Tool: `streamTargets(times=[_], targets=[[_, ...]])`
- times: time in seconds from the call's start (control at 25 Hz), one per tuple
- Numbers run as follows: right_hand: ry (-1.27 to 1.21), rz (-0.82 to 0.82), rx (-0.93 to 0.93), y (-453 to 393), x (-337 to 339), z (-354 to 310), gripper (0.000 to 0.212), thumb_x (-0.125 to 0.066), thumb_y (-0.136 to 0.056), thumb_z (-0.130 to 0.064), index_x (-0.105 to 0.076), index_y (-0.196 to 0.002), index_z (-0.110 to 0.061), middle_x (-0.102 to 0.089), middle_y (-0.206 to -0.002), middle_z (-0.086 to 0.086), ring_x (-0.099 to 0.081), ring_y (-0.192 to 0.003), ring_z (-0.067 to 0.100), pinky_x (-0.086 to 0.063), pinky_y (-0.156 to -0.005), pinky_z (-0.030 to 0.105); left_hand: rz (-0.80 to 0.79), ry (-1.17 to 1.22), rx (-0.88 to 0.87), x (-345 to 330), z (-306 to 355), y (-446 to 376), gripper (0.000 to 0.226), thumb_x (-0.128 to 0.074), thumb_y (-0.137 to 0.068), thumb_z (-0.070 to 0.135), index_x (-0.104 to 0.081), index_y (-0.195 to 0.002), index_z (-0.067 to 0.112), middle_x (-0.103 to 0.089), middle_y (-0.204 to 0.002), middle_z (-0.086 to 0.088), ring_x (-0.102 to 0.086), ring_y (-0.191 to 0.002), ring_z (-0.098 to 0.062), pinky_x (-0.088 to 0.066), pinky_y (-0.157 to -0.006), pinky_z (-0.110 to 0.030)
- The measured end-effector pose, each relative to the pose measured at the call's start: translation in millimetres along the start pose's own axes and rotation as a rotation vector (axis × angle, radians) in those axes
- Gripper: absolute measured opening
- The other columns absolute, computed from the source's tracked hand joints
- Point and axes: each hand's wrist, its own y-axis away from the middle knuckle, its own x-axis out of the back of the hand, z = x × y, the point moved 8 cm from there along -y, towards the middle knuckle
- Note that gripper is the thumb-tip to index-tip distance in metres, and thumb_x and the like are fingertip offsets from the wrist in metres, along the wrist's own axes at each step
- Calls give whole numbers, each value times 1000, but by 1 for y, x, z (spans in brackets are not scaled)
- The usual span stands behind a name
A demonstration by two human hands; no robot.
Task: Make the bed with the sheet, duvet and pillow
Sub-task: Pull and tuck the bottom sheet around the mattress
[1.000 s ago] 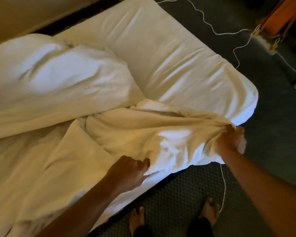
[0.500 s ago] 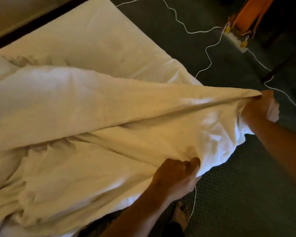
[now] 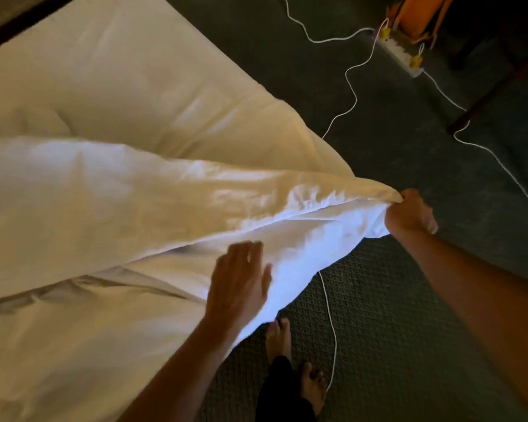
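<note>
A white duvet [image 3: 110,208] lies across the bed, pulled taut toward its lower right corner. My right hand [image 3: 410,213] grips that corner in a fist, out past the bed's edge over the carpet. My left hand [image 3: 240,278] is open, fingers spread, flat on the duvet's near edge. The sheet-covered mattress [image 3: 128,74] shows bare at the top. No pillow is in view.
Green carpet [image 3: 409,300] surrounds the bed. White cables [image 3: 329,315] trail across it, one running beside my bare feet [image 3: 311,382]. A power strip [image 3: 400,56] and an orange object [image 3: 415,13] lie at the top right, next to a dark furniture leg [image 3: 482,99].
My left hand has let go of the duvet edge and opened flat on it. My right hand has kept pulling the corner to the right, stretching the duvet flatter.
</note>
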Motion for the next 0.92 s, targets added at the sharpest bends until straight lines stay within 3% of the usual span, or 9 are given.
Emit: streamTargets(times=[0.12, 0.24, 0.32, 0.44, 0.56, 0.8, 0.92], targets=[[34, -50, 62, -10, -5, -14, 38, -46, -97, -20, -42, -134, -15, -49, -133, 23, -47, -122, 40, -41, -95, 53, -171, -224, 84, -9, -59, -52, 60, -73, -71, 27, -51, -122, 6, -54, -118, -16, -53, -105, -35, -44, -88, -49], [173, -140, 268, -11, -19, -40, 54, -57, -89, -17, -36, -139, -23, -46, -135, 18, -45, -124, 38, -43, -95, 51, -317, -342, -37, -28, -69, -72, 54, -74, -59, 16, -57, -110, 8, -55, -101, -15, -55, -88, -35, -45, -75, -47], [277, -146, 386, -9, -26, -52, 43, -54, -90, -17, -44, -131, -22, -51, -127, 15, -51, -117, 35, -46, -87, 46, -271, -362, -68, -20, -72, -79, 41, -71, -55, 3, -61, -95, 8, -55, -83, -13, -56, -73, -35, -47, -57, -41], [463, -62, 403, -33, -13, -60, 25, -49, -94, -22, -58, -116, -19, -60, -112, 11, -59, -104, 30, -48, -74, 39, -120, -263, 83, 16, -91, -125, 37, -68, -55, -8, -64, -89, 5, -55, -70, -14, -58, -58, -35, -43, -41, -34], [530, 5, 433, -56, 8, -75, 24, -50, -94, -26, -61, -114, -18, -61, -107, 10, -60, -100, 28, -50, -75, 38, 38, -259, 123, 63, -90, -195, 32, -63, -63, -11, -62, -91, 3, -57, -73, -17, -60, -58, -39, -38, -44, -35], [485, 80, 260, -105, 37, -73, 26, -56, -92, -26, -62, -109, -8, -62, -105, 17, -57, -103, 34, -47, -77, 40, 139, -451, -288, 102, -34, -328, 24, -54, -89, 3, -51, -112, -4, -60, -93, -27, -61, -76, -46, -35, -56, -40], [511, 45, 191, -122, 41, -59, 28, -59, -91, -28, -61, -110, -7, -61, -107, 18, -55, -106, 35, -47, -82, 43, 103, -427, -326, 89, -15, -370, 23, -50, -95, 6, -50, -115, -5, -61, -97, -30, -61, -81, -49, -46, -67, -46]])
